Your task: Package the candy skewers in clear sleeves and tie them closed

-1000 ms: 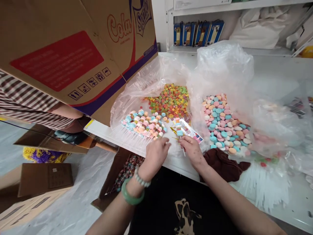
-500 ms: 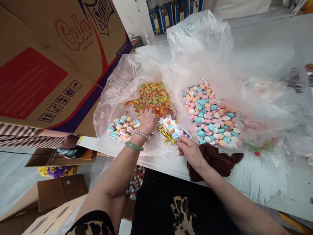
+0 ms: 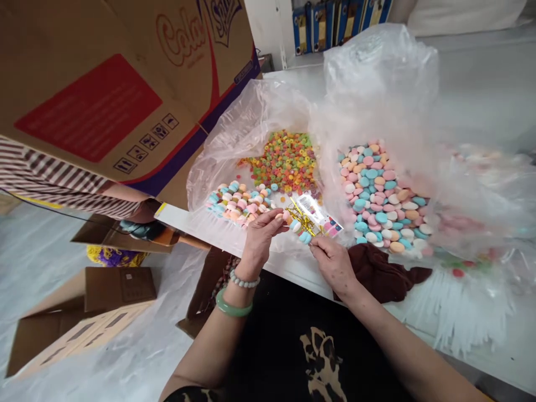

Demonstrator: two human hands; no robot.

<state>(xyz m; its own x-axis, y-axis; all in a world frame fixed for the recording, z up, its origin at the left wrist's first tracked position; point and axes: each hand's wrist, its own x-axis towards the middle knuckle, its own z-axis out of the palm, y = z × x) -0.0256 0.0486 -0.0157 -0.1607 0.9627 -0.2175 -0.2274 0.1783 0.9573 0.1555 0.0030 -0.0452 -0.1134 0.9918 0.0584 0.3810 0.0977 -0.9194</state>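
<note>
Looking over the person's shoulder, I see a white worktop (image 3: 523, 352) with a big cardboard box (image 3: 84, 95) tipped above one end. Past the box shows another person's striped sleeve (image 3: 54, 178). Clear plastic bags (image 3: 379, 72) lie open on the worktop. They hold a big heap of round pastel candies (image 3: 381, 195), a heap of little colored candy rings (image 3: 285, 162), and a smaller bunch of pastel candies (image 3: 238, 204). A brown cloth (image 3: 379, 273) lies near the front edge.

Between the two hands sits a short row of pastel candies (image 3: 298, 229). It lies on a slant, with its long side running from the upper left down to the lower right. The left hand (image 3: 262, 240) pinches its upper end. The right hand (image 3: 333, 262) is nearer its lower end, with the fingers closed up narrow, but I cannot tell if they grip it. Gold twist ties (image 3: 305, 222) lie just behind the row.
</note>
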